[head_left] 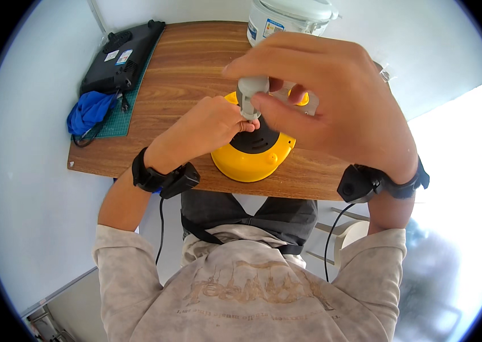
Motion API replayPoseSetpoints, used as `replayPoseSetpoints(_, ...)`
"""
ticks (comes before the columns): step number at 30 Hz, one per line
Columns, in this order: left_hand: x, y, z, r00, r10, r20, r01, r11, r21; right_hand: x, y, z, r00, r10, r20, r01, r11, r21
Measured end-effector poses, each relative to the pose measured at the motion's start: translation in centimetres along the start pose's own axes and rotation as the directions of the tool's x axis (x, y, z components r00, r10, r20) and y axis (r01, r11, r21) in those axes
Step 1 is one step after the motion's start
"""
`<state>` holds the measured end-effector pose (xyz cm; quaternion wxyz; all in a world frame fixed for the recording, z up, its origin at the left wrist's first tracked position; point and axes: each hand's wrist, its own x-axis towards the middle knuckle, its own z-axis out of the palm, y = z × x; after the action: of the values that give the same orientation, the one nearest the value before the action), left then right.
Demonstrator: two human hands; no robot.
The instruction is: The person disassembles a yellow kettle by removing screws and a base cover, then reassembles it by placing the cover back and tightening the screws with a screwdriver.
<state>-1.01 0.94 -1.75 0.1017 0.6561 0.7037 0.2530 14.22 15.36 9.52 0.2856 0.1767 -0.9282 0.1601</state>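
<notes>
A round yellow housing (243, 166) with a black slotted centre (259, 143) sits near the front edge of the table. Above it my right hand (346, 94) is closed, thumb against fingers, around a grey cylindrical tool handle (252, 88) held upright. The handle's lower end is hidden, so its exact kind does not show. My left hand (204, 126) reaches in from the left over the housing. Its fingers are pinched together right by the bottom of the handle; what lies between them is hidden. A small yellow part (299, 96) shows behind my right fingers.
On the wooden table (189, 62), a white rice cooker (292, 20) stands at the back. A black appliance (122, 60), a blue cloth (90, 113) and a power plug (125, 104) lie at the left by a green mat (116, 122). A pale stool (352, 236) is below right.
</notes>
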Motion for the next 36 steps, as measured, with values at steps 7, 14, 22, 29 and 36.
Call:
replayPoseSetpoints(7,0.3,-0.9,0.7,0.995,0.087,-0.058,-0.09,0.994,-0.061,0.9,-0.4,-0.3,0.995,0.101,-0.011,-0.101,0.965,-0.241)
replayPoseSetpoints(14,0.0,-0.4,0.3,0.992,0.092,-0.089,-0.097,0.994,-0.057,1.4,-0.7,0.7,0.992,0.123,-0.003,-0.11,0.872,-0.477)
replayPoseSetpoints(22,0.0,-0.1,-0.2,0.998,0.056,-0.032,-0.058,0.997,-0.058,-0.4,0.2,0.3,0.998,-0.038,-0.044,0.034,0.996,-0.085)
replayPoseSetpoints(29,0.2,-0.8,0.5,0.998,0.064,-0.024,-0.064,0.998,-0.005,0.1,0.0,-0.6,0.994,0.104,0.028,-0.097,0.981,-0.168)
replayPoseSetpoints(36,-0.4,-0.3,-0.1,0.989,0.123,-0.079,-0.137,0.972,-0.192,0.4,-0.5,1.0,0.998,0.062,0.026,-0.044,0.889,-0.455)
